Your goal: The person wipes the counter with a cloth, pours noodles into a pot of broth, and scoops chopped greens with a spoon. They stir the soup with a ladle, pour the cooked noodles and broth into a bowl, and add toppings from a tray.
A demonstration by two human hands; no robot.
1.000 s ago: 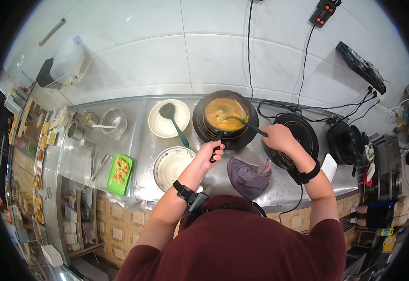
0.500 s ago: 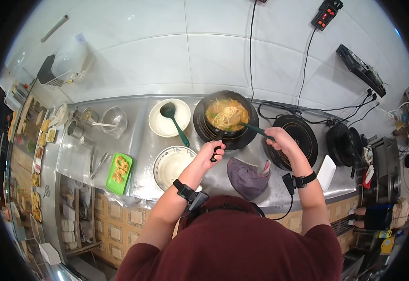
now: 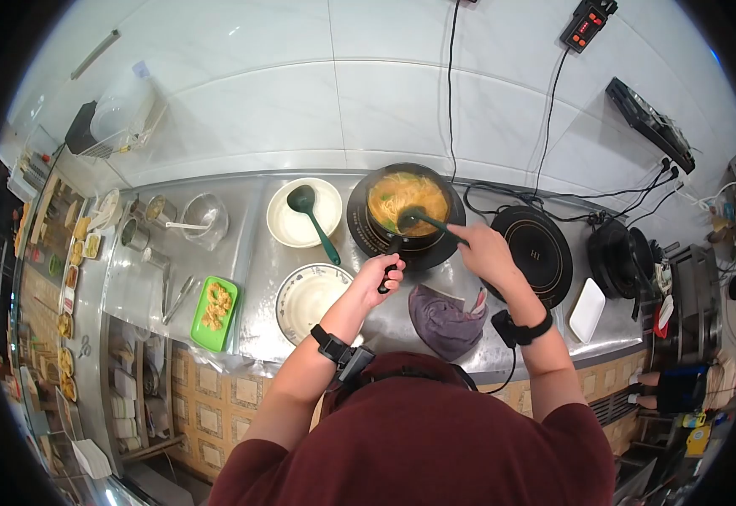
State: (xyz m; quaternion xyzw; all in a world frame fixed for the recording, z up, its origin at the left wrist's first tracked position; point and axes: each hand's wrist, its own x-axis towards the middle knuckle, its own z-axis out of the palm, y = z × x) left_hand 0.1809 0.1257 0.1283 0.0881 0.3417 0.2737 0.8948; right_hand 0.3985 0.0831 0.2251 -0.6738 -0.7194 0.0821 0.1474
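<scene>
My left hand (image 3: pixel 381 275) is closed around the black handle (image 3: pixel 391 263) of a pan (image 3: pixel 374 221) on a round black cooktop (image 3: pixel 440 253). Noodles in orange broth (image 3: pixel 396 193) with bits of green fill the pan. In my right hand (image 3: pixel 488 250) is a dark green utensil (image 3: pixel 437 223), its head in the broth near the pan's front. Left of the pan, a green ladle (image 3: pixel 317 221) rests in a white bowl (image 3: pixel 279 221). A patterned bowl (image 3: pixel 288 305) lies in front of it, beside my left forearm.
A purple cloth (image 3: pixel 444 325) lies in front of the pan. To the right are a second cooktop (image 3: pixel 538 253), a white tray (image 3: pixel 587 310) and a black pot (image 3: pixel 608 261). A green tray (image 3: pixel 224 325) of food and tongs (image 3: pixel 181 299) sit left. A person (image 3: pixel 688 387) stands far right.
My right hand has moved left and down with the green utensil, whose head shifted left in the broth. The noodles have moved in the pan. My left hand stays on the handle.
</scene>
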